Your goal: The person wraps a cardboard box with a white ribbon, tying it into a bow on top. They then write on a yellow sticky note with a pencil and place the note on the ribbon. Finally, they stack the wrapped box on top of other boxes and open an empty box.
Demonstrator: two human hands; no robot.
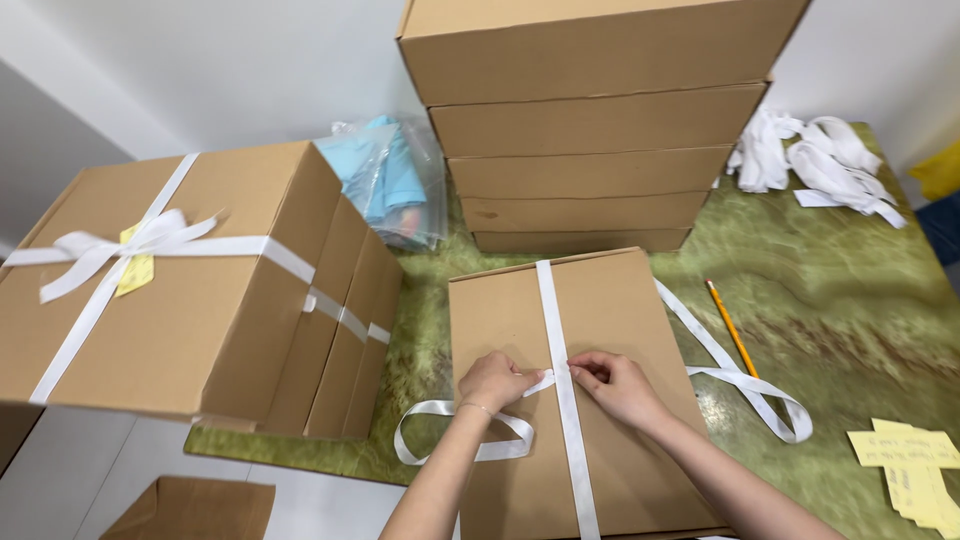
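Here the left hand (493,380) is curled nearly closed, its fingertips pinching the white ribbon (566,400) just left of where the band runs down the lid. The right hand (615,383) mirrors it from the other side, fingers narrowed to a pinch on the same ribbon at the crossing; the two hands sit close together, nearly touching. Beneath them lies a flat cardboard box (620,330) on the green marbled counter (850,300), its long axis running from near to far, and the ribbon band follows that axis along the middle of the lid. One loose end loops off the box to the left, another trails right in a long loop across the counter. Just beyond that right loop lies a yellow pencil (731,326), pointing near-right to far-left. At the near right edge sit yellow paper slips (915,470). Farther back stands a stack of cardboard boxes (590,130), with a heap of white ribbons (815,160) to its right. On the left stand boxes already tied with bows (180,280).
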